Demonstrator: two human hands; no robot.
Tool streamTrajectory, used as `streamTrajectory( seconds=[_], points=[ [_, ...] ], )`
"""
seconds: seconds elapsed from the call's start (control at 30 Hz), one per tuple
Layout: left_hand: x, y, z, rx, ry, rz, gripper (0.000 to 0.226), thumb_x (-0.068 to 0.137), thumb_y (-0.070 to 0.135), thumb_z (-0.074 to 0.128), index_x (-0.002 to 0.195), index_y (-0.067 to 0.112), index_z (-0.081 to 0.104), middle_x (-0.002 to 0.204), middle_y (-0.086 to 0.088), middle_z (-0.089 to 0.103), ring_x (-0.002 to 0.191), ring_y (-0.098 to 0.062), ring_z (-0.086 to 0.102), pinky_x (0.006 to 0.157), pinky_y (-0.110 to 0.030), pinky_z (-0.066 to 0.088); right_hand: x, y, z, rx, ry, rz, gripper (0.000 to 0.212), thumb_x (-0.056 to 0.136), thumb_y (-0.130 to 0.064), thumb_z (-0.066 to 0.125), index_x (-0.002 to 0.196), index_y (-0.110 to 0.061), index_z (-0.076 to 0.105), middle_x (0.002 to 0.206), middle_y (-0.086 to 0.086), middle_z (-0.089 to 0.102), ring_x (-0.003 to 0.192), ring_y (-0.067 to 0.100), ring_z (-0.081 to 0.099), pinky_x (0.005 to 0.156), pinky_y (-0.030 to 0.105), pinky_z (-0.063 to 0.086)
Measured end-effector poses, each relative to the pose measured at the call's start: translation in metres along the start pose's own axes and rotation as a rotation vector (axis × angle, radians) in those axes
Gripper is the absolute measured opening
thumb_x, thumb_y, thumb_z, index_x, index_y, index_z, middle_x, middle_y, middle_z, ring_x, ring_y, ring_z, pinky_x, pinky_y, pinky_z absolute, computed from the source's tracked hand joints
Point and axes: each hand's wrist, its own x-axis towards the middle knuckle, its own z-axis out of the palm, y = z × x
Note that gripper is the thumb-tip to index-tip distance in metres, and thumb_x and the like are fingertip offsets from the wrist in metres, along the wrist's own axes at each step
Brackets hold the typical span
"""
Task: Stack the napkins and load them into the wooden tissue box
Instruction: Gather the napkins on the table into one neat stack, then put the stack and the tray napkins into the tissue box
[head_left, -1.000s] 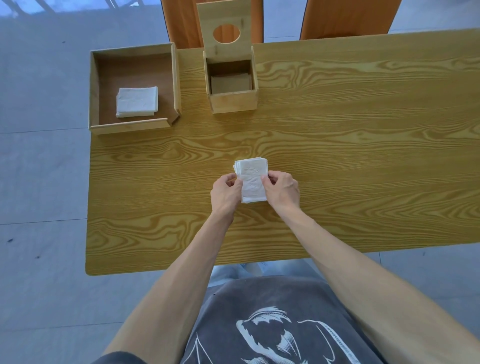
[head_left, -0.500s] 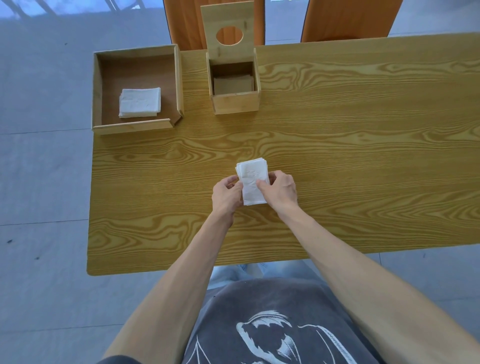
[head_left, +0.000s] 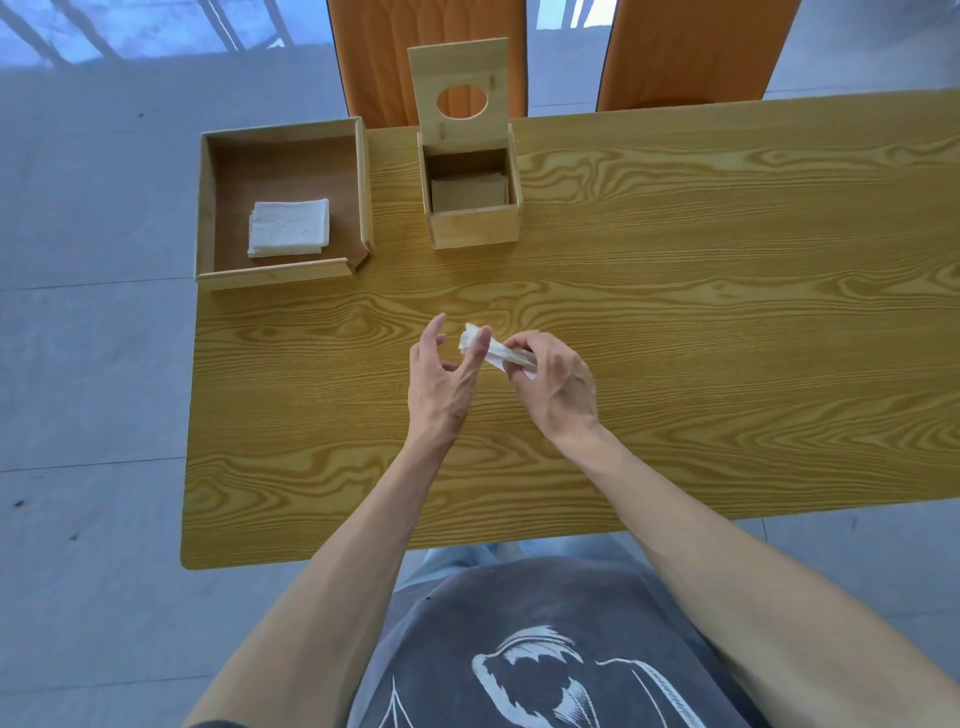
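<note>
Head camera is showing a small stack of white paper napkins (head_left: 498, 352) being held edge-on above the light wood-grain tabletop (head_left: 675, 322), between the two hands. The right hand (head_left: 558, 387) is pinching the stack, thumb over one face and fingers under the other; this grip is clenched on the napkins. The left hand (head_left: 441, 379) is spread loose beside it, one fingertip just touching the stack's free end, grasping nothing.

Further back, the square light wooden tissue box (head_left: 472, 200) is standing with its hinged lid, the one with the round hole, tipped up, so the opening is facing up. To its left, a shallow open wooden tray (head_left: 283, 273) is holding another folded white napkin pile (head_left: 288, 227).

Judging by the fraying corner, these napkins are looking very light, soft and floppy, with sheets likely to slide or fan apart. Gripping across the flat faces near the middle, with light even pressure, is probably keeping them squared for the drop into the box.
</note>
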Motion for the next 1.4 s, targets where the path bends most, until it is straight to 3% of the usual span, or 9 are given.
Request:
streamTrajectory(
  seconds=[0.1, 0.2, 0.47, 0.7, 0.9, 1.03, 1.13, 1.27, 1.4],
  points=[
    [0.002, -0.002, -0.003, -0.016, -0.056, 0.009, 0.079, 0.079, 0.069, 0.062, 0.147, 0.036, 0.038, 0.138, 0.008, 0.043, 0.095, -0.001, 0.057, 0.086, -0.037, 0.055, 0.001, 0.001, 0.002, -0.012, -0.034, -0.065, 0.021, 0.089, -0.017, 0.070, 0.109, -0.016, 0.068, 0.107, 0.001, 0.072, 0.099, 0.020, 0.067, 0.086, 0.035, 0.052],
    [0.004, -0.010, -0.002, -0.054, -0.118, -0.032, 0.062, 0.084, 0.056, 0.068, 0.138, 0.032, 0.052, 0.135, 0.004, 0.052, 0.102, -0.017, 0.063, 0.090, -0.048, 0.056, 0.002, 0.003, 0.004, -0.029, -0.073, -0.056, 0.022, 0.088, -0.018, 0.070, 0.110, -0.018, 0.068, 0.106, 0.001, 0.072, 0.100, 0.021, 0.065, 0.087, 0.037, 0.050],
    [0.005, -0.015, 0.001, -0.182, -0.121, -0.074, 0.031, 0.086, 0.050, 0.070, 0.107, 0.029, 0.066, 0.084, 0.017, 0.064, 0.075, -0.010, 0.060, 0.073, -0.043, 0.058, 0.000, 0.018, 0.001, -0.024, -0.068, 0.058, 0.020, 0.089, -0.021, 0.070, 0.109, -0.019, 0.071, 0.105, 0.002, 0.072, 0.099, 0.023, 0.065, 0.082, 0.034, 0.051],
    [0.010, -0.011, -0.003, -0.151, -0.161, -0.015, 0.022, 0.092, 0.044, 0.064, 0.109, 0.030, 0.065, 0.113, -0.004, 0.067, 0.078, -0.012, 0.062, 0.073, -0.044, 0.058, 0.004, 0.019, -0.001, -0.003, -0.086, 0.058, 0.024, 0.087, -0.019, 0.072, 0.110, -0.021, 0.070, 0.107, 0.000, 0.071, 0.102, 0.019, 0.063, 0.079, 0.029, 0.047],
    [0.011, -0.011, -0.005, -0.146, -0.166, 0.010, 0.014, 0.091, 0.048, 0.064, 0.100, 0.037, 0.067, 0.107, -0.001, 0.069, 0.083, -0.016, 0.064, 0.078, -0.048, 0.057, 0.005, 0.021, -0.001, 0.012, -0.054, 0.077, 0.019, 0.089, -0.017, 0.068, 0.107, -0.020, 0.072, 0.105, 0.001, 0.072, 0.098, 0.020, 0.065, 0.076, 0.025, 0.043],
    [0.013, -0.013, -0.007, -0.133, -0.207, 0.013, 0.025, 0.086, 0.049, 0.070, 0.104, 0.033, 0.068, 0.101, 0.004, 0.069, 0.077, -0.008, 0.062, 0.075, -0.040, 0.057, 0.006, 0.021, -0.001, -0.003, -0.080, 0.082, 0.019, 0.089, -0.019, 0.069, 0.107, -0.021, 0.071, 0.104, 0.000, 0.071, 0.098, 0.020, 0.064, 0.074, 0.026, 0.043],
    [0.014, -0.019, -0.010, -0.101, -0.275, 0.032, 0.039, 0.079, 0.036, 0.081, 0.113, 0.025, 0.066, 0.102, 0.007, 0.071, 0.083, -0.001, 0.067, 0.071, -0.017, 0.055, 0.008, 0.023, -0.002, 0.007, -0.094, 0.110, 0.017, 0.089, -0.021, 0.069, 0.105, -0.023, 0.072, 0.102, -0.001, 0.072, 0.095, 0.020, 0.064, 0.071, 0.026, 0.040],
    [0.020, -0.019, -0.016, 0.007, -0.201, 0.093, 0.016, 0.084, 0.028, 0.077, 0.099, 0.027, 0.071, 0.091, 0.013, 0.073, 0.082, -0.007, 0.067, 0.065, -0.014, 0.051, 0.015, 0.023, -0.008, 0.056, -0.073, 0.138, 0.015, 0.087, -0.023, 0.070, 0.102, -0.020, 0.072, 0.097, -0.002, 0.074, 0.090, 0.019, 0.066, 0.067, 0.025, 0.039],
    [0.034, 0.002, -0.022, -0.003, -0.119, 0.091, 0.004, 0.084, 0.039, 0.074, 0.085, 0.038, 0.070, 0.076, 0.019, 0.072, 0.075, 0.007, 0.064, 0.067, -0.015, 0.051, 0.037, 0.013, -0.022, 0.197, -0.061, 0.154, 0.023, 0.084, -0.026, 0.075, 0.105, -0.017, 0.071, 0.095, -0.003, 0.074, 0.090, 0.014, 0.067, 0.077, 0.028, 0.051]
  ],
)
